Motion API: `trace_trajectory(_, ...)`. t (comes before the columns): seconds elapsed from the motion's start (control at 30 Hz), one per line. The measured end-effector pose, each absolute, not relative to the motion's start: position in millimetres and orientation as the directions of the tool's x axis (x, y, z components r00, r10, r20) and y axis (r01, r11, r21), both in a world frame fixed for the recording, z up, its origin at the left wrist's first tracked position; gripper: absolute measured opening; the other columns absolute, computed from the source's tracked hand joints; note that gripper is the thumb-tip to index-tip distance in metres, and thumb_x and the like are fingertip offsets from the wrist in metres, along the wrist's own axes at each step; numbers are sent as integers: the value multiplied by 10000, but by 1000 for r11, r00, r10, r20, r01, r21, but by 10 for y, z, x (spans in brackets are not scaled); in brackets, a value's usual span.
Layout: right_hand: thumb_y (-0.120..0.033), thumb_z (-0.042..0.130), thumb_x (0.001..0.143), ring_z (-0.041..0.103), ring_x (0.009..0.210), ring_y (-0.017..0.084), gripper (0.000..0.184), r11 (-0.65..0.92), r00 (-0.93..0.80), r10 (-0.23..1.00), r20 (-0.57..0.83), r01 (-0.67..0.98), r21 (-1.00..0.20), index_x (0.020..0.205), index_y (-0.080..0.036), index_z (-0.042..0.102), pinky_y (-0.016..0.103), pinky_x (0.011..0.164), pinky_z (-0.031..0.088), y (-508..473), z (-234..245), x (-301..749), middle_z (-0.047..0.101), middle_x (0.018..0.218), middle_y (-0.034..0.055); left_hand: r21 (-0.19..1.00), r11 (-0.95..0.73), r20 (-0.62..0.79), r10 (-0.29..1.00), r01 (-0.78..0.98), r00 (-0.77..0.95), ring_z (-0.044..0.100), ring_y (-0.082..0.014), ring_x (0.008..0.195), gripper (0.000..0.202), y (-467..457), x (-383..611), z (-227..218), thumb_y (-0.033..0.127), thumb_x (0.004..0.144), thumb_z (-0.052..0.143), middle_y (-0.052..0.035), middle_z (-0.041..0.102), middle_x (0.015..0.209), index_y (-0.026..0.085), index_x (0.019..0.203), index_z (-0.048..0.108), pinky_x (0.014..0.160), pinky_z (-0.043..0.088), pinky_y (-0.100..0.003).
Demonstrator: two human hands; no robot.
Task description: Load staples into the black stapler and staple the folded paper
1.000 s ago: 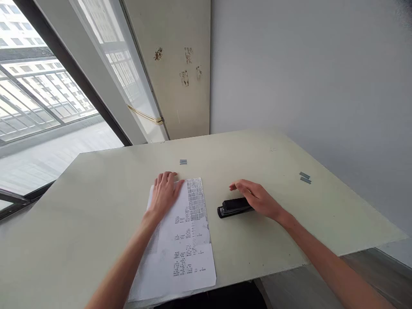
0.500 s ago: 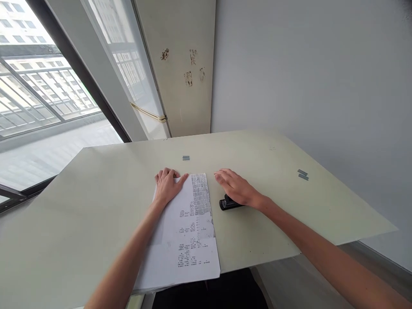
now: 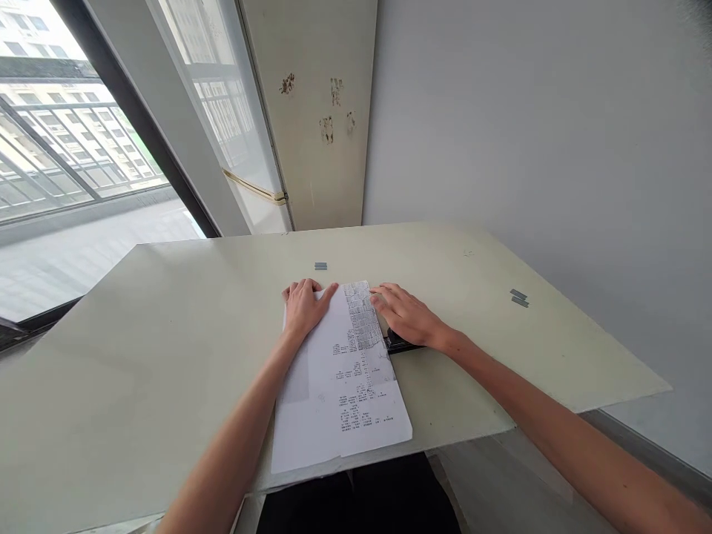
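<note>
At the centre of the frame, the left hand [image 3: 305, 305] lies flat with fingers spread on the top end of the printed sheets [image 3: 345, 386] on the counter [image 3: 167, 334]. The right hand [image 3: 406, 315], also open, rests over the black stapler [image 3: 399, 345], just right of the sheets, its fingertips touching their edge. A staple strip [image 3: 320, 265] lies just above.

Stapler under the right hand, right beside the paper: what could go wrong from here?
1. The right hand lies over the black stapler and hides most of it; a finger might get pinched.
2. The paper sheets look offset, with a lower one showing at the left; they may shift further under the left hand.
3. The paper's near end lies by the table edge and could slide off.
</note>
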State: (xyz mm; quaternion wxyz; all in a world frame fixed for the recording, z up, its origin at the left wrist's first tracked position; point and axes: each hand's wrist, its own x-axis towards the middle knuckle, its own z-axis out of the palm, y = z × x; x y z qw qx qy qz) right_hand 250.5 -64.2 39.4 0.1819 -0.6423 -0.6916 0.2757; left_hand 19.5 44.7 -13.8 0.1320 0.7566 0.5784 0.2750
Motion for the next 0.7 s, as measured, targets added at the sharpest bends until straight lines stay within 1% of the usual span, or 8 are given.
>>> trace_trajectory(0.1, -681, 181, 1052, 413, 1499, 294, 656, 23, -107, 989, -100, 788, -616, 1496, -317, 497, 515, 1217, 355, -642, 394, 2507, 449, 1625, 63, 514, -314, 277, 941, 798, 192, 597, -286, 1028, 394, 426, 190, -118, 596, 987, 547, -63, 699, 928, 236, 828, 550, 1087, 338, -501)
trace_trajectory(0.23, -666, 193, 1058, 427, 1490, 290, 633, 25, -104, 990, -95, 793, -609, 1483, -319, 510, 506, 1211, 364, -641, 400, 2502, 457, 1618, 63, 482, -353, 335, 920, 802, 204, 529, -338, 1195, 293, 332, 221, -50, 491, 1017, 529, -133, 653, 1158, 211, 1020, 617, 1123, 304, -557)
trace_trajectory(0.3, -663, 194, 1060, 428, 1490, 288, 627, 25, -104, 990, -94, 792, -610, 1480, -323, 513, 499, 1207, 372, -639, 402, 2502, 460, 1615, 60, 465, -412, 350, 898, 783, 265, 506, -343, 1244, 263, 201, 216, 13, 443, 1026, 519, -139, 630, 1230, 213, 1092, 629, 1125, 326, -558)
trace_trajectory(0.4, -649, 198, 1065, 440, 1481, 284, 613, 23, -104, 990, -98, 793, -609, 1475, -324, 517, 491, 1203, 380, -637, 401, 2504, 464, 1613, 54, 459, -555, 302, 832, 694, 466, 603, -272, 1145, 215, -129, 154, 108, 398, 1050, 497, -64, 700, 1125, 252, 1049, 656, 1051, 465, -458)
trace_trajectory(0.47, -634, 200, 1070, 440, 1481, 280, 603, 22, -102, 990, -97, 795, -606, 1473, -320, 519, 484, 1205, 377, -638, 397, 2503, 468, 1610, 53, 460, -662, 266, 739, 592, 619, 595, -238, 1240, 206, -393, 95, 140, 433, 1049, 530, -18, 708, 1215, 294, 1111, 668, 1083, 484, -404)
trace_trajectory(0.57, -621, 195, 1076, 436, 1484, 276, 599, 29, -103, 991, -87, 792, -609, 1473, -312, 521, 480, 1209, 372, -640, 390, 2498, 478, 1602, 58, 432, -790, 185, 549, 434, 815, 363, -292, 1523, 385, -716, 36, 116, 522, 1055, 516, -30, 509, 1576, 321, 1372, 600, 1204, 403, -486)
trace_trajectory(0.63, -622, 199, 1076, 432, 1487, 276, 597, 34, -108, 990, -85, 792, -609, 1468, -313, 526, 480, 1216, 361, -637, 384, 2496, 478, 1603, 58, 393, -818, 153, 508, 420, 847, 237, -324, 1588, 529, -830, 38, 70, 597, 1034, 514, -30, 345, 1693, 346, 1499, 511, 1247, 341, -543)
trace_trajectory(0.7, -623, 207, 1076, 432, 1486, 275, 592, 36, -111, 990, -88, 797, -603, 1466, -315, 527, 478, 1223, 350, -633, 376, 2494, 478, 1603, 58, 354, -838, 154, 491, 416, 857, 191, -338, 1603, 606, -868, 72, 24, 637, 1022, 500, -33, 259, 1728, 359, 1559, 452, 1276, 271, -582)
